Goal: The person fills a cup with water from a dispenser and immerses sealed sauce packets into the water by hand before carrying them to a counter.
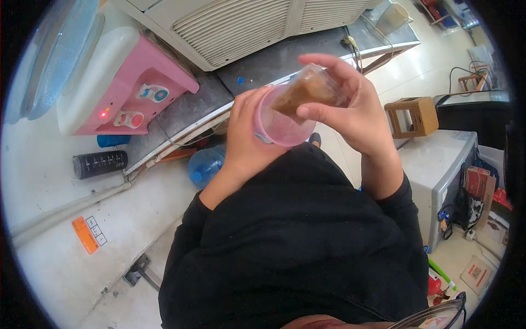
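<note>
My left hand point(244, 134) is wrapped round a pink, translucent cup point(290, 131) from its left side. The cup's open mouth faces up toward me. In my right hand point(350, 109) is a clear packet point(307, 90) with brown contents, held between the thumb and the fingers. The packet is tilted, and its lower left end lies over the cup's mouth. Whether any of the contents is inside the cup, I cannot tell.
A pink and white water dispenser point(123, 82) stands at the upper left, near a dark bottle point(100, 164). A grey counter point(279, 60) runs below a vented appliance point(235, 27). A woven box point(412, 117) sits right, near a white cabinet point(438, 164).
</note>
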The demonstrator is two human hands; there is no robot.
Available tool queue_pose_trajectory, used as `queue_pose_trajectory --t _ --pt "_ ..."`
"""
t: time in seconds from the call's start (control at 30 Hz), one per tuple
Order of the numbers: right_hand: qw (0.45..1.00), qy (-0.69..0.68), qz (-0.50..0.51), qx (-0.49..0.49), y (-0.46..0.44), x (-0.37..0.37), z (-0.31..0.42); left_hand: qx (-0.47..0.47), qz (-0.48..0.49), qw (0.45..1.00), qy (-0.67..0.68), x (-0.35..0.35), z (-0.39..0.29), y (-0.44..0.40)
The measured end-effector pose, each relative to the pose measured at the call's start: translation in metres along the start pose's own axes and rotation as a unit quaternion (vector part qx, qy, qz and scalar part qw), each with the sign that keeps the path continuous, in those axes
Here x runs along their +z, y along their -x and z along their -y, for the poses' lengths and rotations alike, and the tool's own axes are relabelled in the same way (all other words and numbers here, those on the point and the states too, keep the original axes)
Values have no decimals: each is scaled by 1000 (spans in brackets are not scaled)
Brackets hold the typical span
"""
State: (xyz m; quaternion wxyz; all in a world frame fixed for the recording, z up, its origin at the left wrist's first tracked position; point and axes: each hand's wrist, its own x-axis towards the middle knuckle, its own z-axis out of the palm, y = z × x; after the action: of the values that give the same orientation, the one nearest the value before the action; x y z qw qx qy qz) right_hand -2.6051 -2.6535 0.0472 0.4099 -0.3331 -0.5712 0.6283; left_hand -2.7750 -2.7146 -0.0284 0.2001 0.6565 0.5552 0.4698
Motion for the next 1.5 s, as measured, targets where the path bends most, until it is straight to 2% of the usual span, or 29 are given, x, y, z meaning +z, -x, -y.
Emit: queue_pose_trajectory --t 0.1,0.2,0.4,0.6,0.8,0.83,0.9,1.1,1.2,1.4,1.5 --pt "997 -9 50 60 1 -8 -3 -13 11 1000 -5 1 0 1" --pt "996 -43 57 54 1 -7 -7 -28 16 999 12 1 -1 2" --pt "998 27 58 23 3 -7 -10 -10 4 1000 -8 2 -2 4" --pt "996 64 36 44 5 0 -8 4 -4 1000 -8 4 1 5" --pt "992 117 41 -16 8 3 -10 0 2 1000 -4 2 3 6" --pt "967 236 50 -83 9 3 -6 -12 2 1000 11 2 3 6" --pt "862 457 64 -211 11 1 2 -35 1 999 41 3 2 7" --pt "823 538 30 -180 13 11 -5 -22 11 999 39 4 3 8" --pt "805 549 18 -226 11 7 -4 -27 13 999 24 3 4 8" --pt "784 571 38 -240 15 10 4 -17 10 1000 0 2 4 9" --pt "820 517 17 -244 15 12 11 14 0 1000 11 0 6 9"
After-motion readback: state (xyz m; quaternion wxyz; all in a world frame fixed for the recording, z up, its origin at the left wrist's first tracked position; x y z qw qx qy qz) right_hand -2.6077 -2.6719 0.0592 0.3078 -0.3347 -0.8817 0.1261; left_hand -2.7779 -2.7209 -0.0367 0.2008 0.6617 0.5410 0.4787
